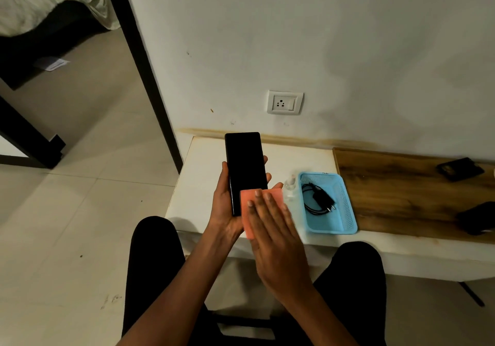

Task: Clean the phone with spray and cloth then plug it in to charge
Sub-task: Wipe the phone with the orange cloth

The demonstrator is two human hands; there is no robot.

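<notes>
A black phone [245, 163] with a dark screen is held upright above the low white table [203, 174] by my left hand [223, 206], fingers wrapped round its edges. A folded pink cloth [247, 201] lies flat on the phone's lower end, pressed there by the flat fingers of my right hand [273, 228]. A small clear spray bottle [290, 187] stands on the table just right of my hands. A black charger with its coiled cable [318, 198] lies in a light blue basket [345, 211]. A white wall socket [284, 102] sits above the table.
A wooden board [396, 187] covers the table's right part, with a dark object [459, 169] at its back and another [476, 218] at its right edge. A dark door frame [144, 78] stands left, tiled floor beside it. My black-clad knees flank the table's front.
</notes>
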